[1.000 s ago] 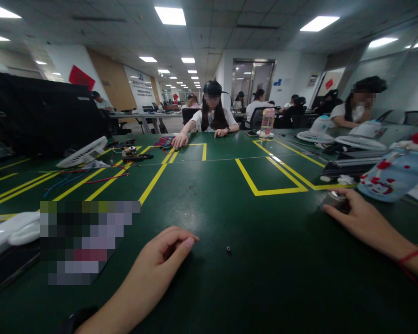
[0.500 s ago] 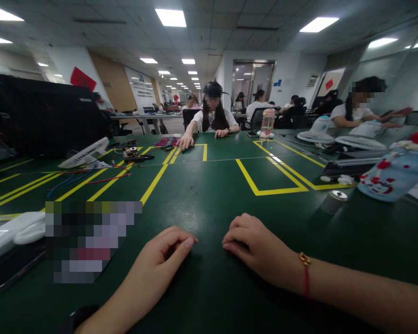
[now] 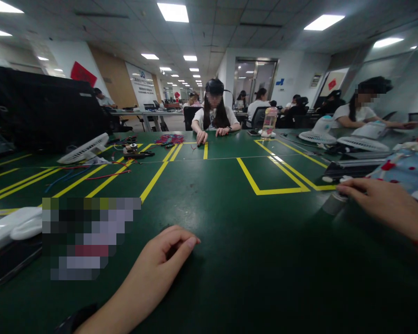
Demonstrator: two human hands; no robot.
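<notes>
Head view: right hand [image 3: 386,204], fingertips on small silver-capped dark cylinder [image 3: 334,203] lying just leftward; left hand [image 3: 167,253] loosely curled, empty, well apart.

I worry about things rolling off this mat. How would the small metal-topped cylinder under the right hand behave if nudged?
The small cylinder looks round-sided and short, so upright it probably slides; tipped, it would likely roll. The right hand covers its top, which should steady it.

right hand [image 3: 386,204] | moved from table centre to small metal-capped cylinder [image 3: 334,202] | fingertips touching its top
</notes>
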